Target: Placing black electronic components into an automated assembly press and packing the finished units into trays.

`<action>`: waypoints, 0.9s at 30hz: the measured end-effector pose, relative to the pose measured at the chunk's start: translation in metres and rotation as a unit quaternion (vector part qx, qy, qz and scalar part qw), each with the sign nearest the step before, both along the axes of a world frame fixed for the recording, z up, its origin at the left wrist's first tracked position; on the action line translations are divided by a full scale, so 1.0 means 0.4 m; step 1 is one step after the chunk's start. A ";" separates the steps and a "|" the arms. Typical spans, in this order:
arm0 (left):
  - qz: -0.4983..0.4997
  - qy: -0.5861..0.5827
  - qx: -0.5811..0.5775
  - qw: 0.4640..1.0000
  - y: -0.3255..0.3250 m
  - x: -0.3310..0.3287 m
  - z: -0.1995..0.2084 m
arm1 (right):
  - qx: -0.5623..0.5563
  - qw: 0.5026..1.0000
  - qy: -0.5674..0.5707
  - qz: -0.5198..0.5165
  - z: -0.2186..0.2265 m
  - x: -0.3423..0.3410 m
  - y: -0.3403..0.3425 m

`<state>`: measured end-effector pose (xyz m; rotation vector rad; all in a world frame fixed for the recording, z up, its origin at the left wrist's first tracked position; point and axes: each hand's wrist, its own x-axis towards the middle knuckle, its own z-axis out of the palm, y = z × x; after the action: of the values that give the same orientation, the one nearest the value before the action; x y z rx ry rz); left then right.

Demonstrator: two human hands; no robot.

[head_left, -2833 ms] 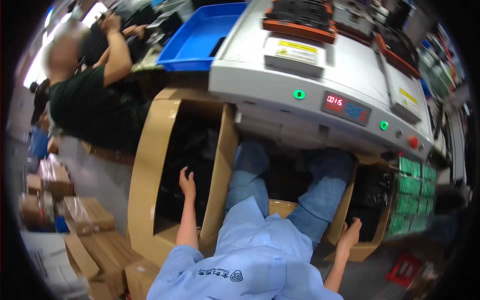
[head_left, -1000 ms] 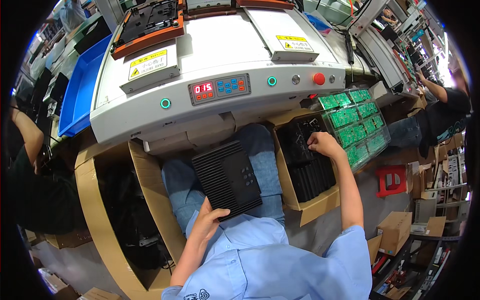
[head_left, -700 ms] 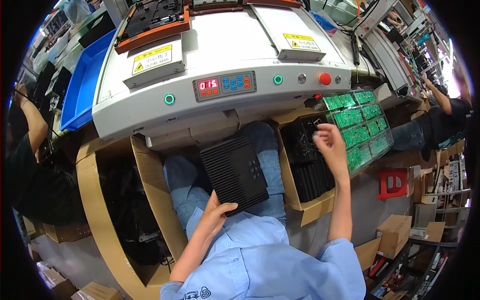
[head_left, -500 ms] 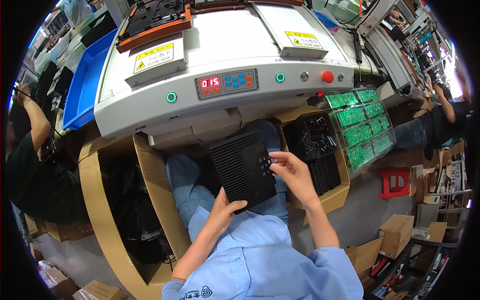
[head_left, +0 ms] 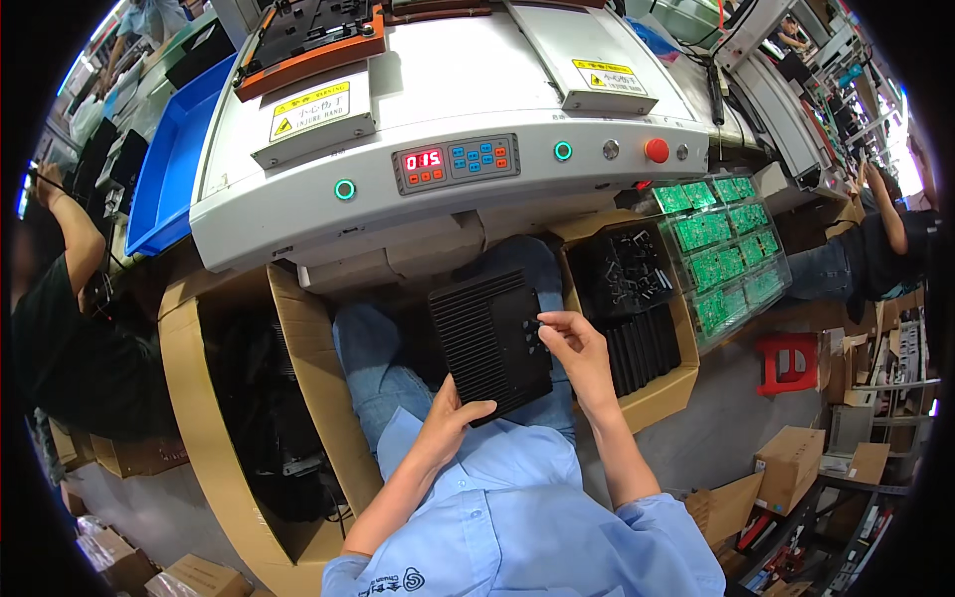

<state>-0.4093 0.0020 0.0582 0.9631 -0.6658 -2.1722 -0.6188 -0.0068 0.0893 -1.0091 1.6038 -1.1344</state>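
A flat black finned metal housing (head_left: pixel 487 343) is held tilted over my lap. My left hand (head_left: pixel 451 418) grips its lower left corner, with the thumb lying on the face. At the housing's right edge, by a group of small openings, my right hand (head_left: pixel 577 350) has its thumb and index finger pinched together. Whatever sits between those fingertips is too small to make out. Fins cover the left part of the housing; the right part is a smooth panel.
A white machine (head_left: pixel 448 229) with a lit display spans the front. An open carton (head_left: pixel 668 393) of black parts stands right, beside trays of green circuit boards (head_left: pixel 718 249). Left are another carton (head_left: pixel 318 368) and a blue tray (head_left: pixel 179 159). People sit at both sides.
The housing has turned slightly more upright and shifted a little to the right. My right hand stays at its right edge, now a bit lower, with the fingertips still pinched.
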 end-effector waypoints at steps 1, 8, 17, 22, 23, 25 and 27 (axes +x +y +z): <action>-0.001 0.000 0.001 1.000 0.002 0.000 -0.002 | 0.006 1.000 -0.019 -0.007 -0.002 -0.001 0.002; -0.042 -0.030 -0.024 0.998 -0.008 0.022 -0.025 | -0.007 0.993 -0.112 -0.048 -0.065 0.004 0.012; -0.009 -0.019 0.044 0.999 0.014 0.022 -0.066 | -0.051 0.954 0.261 -0.138 -0.115 -0.098 0.110; -0.021 -0.035 0.029 0.999 0.003 0.021 -0.070 | 0.041 0.883 0.457 -0.095 -0.222 -0.213 0.196; -0.020 -0.036 0.029 0.999 0.001 0.022 -0.069 | 0.058 0.871 0.478 -0.094 -0.229 -0.202 0.198; -0.025 -0.025 0.034 0.999 -0.002 0.021 -0.066 | 0.072 0.855 0.503 -0.099 -0.232 -0.188 0.197; -0.017 -0.019 0.039 0.999 0.002 0.022 -0.068 | 0.085 0.853 0.506 -0.095 -0.231 -0.191 0.189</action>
<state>-0.4004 0.0026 0.0311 1.0430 -0.6224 -2.2290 -0.6953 0.0687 -0.0032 -1.4643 2.6207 -0.5259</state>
